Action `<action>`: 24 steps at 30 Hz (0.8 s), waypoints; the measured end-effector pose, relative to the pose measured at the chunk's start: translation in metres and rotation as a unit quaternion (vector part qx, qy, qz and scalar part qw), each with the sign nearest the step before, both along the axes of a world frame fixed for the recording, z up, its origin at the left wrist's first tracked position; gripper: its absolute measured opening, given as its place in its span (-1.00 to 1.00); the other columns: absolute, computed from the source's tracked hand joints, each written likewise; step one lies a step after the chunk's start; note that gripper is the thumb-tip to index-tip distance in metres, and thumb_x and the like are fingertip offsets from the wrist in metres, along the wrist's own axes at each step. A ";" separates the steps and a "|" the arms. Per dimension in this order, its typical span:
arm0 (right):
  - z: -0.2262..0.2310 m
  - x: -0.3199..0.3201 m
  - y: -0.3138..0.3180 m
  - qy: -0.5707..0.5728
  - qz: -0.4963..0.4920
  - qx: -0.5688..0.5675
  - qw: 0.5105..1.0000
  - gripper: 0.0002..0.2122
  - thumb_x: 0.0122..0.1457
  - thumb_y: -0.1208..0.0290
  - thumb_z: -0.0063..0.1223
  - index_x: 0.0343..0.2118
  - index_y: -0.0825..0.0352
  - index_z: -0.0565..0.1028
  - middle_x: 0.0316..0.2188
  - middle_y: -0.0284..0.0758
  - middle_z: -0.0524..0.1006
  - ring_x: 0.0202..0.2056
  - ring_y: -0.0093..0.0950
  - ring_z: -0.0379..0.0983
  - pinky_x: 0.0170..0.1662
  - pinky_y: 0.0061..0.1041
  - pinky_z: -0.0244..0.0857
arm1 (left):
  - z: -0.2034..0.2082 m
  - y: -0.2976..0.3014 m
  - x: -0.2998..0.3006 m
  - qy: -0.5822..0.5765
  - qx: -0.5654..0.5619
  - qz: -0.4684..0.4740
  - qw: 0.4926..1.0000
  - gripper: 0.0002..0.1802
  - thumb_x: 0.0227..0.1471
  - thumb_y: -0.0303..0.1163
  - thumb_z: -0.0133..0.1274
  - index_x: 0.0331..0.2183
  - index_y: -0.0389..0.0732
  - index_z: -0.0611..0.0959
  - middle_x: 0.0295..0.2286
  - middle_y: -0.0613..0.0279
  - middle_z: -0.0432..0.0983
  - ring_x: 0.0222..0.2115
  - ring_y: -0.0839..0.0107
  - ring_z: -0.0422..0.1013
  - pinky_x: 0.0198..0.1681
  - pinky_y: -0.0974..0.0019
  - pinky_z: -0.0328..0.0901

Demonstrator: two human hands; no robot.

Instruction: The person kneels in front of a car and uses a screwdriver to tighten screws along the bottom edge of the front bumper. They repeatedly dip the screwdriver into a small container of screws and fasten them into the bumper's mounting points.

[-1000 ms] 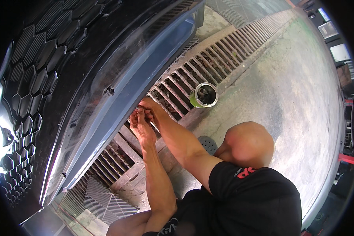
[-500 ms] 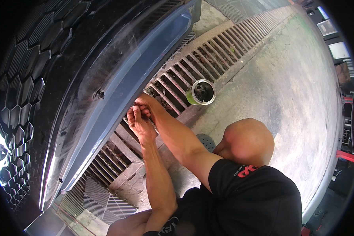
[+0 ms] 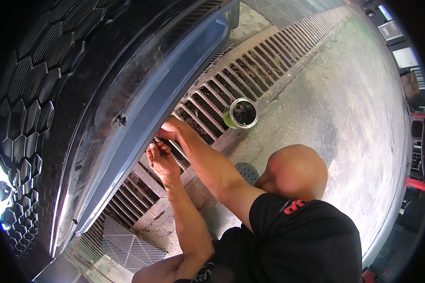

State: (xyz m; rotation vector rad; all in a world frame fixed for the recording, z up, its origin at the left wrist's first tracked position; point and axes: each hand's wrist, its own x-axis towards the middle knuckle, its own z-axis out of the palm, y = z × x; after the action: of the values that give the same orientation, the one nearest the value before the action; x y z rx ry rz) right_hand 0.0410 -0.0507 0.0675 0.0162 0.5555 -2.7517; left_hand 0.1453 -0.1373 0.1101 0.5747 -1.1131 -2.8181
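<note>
The lower edge of a car's front bumper (image 3: pixel 148 108), with a blue-grey strip along it, runs diagonally above my hands. My left hand (image 3: pixel 161 159) is just below that edge, fingers curled and pinched together. A small thin thing shows at its fingertips, too small to name. Farther up along the edge, my right hand (image 3: pixel 171 128) reaches in under the bumper. Its fingers are mostly hidden behind the edge, so what they touch does not show. The two hands are close but apart.
A drain grate of ribbed bars (image 3: pixel 231 85) crosses the floor under the hands. An open green tin (image 3: pixel 227 118) with dark contents stands at its edge. My bent knee (image 3: pixel 300 170) is right of my right arm. A grey round drain cover (image 3: pixel 247 172) lies nearby.
My left hand has drawn slightly down and away from my right hand, which it was touching. The right hand's fingers have gone farther out of sight under the bumper edge.
</note>
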 end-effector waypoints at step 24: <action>0.018 0.009 -0.007 -0.011 -0.033 -0.062 0.997 -0.71 0.04 0.36 0.42 -0.20 0.26 0.58 -0.22 -0.39 0.65 -0.15 -0.55 0.57 0.04 -0.44 0.43 | -0.085 -0.114 -0.082 0.131 0.107 -0.094 0.981 -0.57 0.14 -0.18 0.21 -0.04 -0.24 0.64 -0.03 0.14 0.60 0.03 0.20 0.48 0.22 0.03 0.29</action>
State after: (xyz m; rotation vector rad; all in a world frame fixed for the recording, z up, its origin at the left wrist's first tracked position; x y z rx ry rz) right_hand 0.0499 -0.0580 0.0859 0.0358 0.3844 -2.8414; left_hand 0.0635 -0.2510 0.0253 0.1024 -0.8649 -3.0806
